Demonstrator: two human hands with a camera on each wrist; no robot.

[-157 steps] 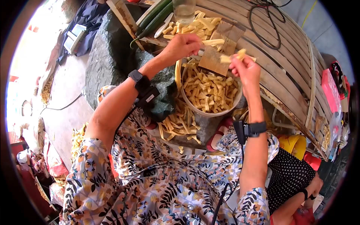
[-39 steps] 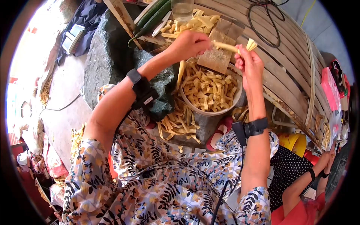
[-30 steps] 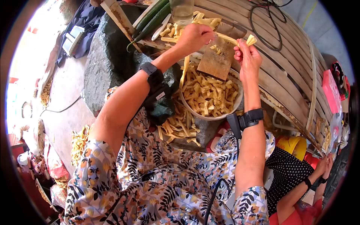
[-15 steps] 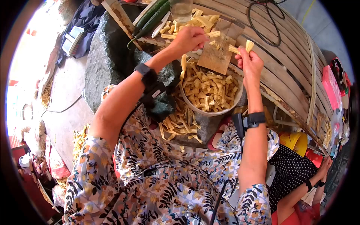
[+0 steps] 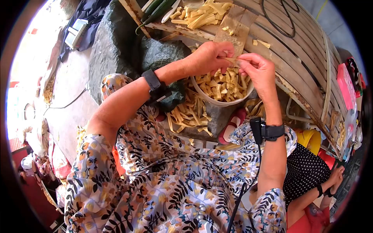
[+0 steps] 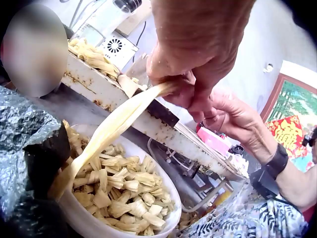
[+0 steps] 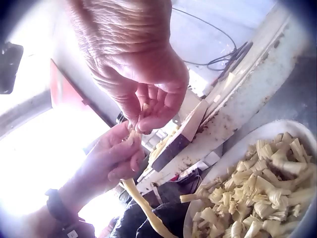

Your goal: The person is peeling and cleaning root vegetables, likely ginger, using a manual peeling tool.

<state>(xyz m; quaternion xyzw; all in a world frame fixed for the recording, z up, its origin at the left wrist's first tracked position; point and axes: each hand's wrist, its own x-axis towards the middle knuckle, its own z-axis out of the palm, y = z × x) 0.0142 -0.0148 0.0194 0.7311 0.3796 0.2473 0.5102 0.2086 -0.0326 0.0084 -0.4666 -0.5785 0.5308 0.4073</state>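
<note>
In the head view my left hand (image 5: 211, 58) and right hand (image 5: 260, 72) meet above the near end of a wooden board (image 5: 239, 37), fingertips almost together. Between them both hands pinch a pale-yellow, pliable strip (image 5: 233, 60). The left wrist view shows a long yellow strip (image 6: 119, 119) running from the left fingers down to the left side of a white bucket (image 6: 173, 218). My right thumb and fingers pinch a strip end (image 7: 132, 135) beside the left fingertips. Below, the bucket (image 5: 223, 103) is heaped with short knotted yellow pieces (image 5: 221, 87); the hands partly hide it.
A pile of yellow strips (image 5: 204, 16) lies behind on the slatted table (image 5: 295, 66), with cucumbers (image 5: 157, 9) beside it. Dark green plastic (image 5: 163, 54) stands left of the bucket. More strips (image 5: 186, 114) lie below. Another person's hands (image 5: 335, 176) show at lower right.
Half a second ago the hands were apart over the board, each holding a yellow piece. They have since come together lower, nearer the bucket. Small pieces now lie on the slats right of the board.
</note>
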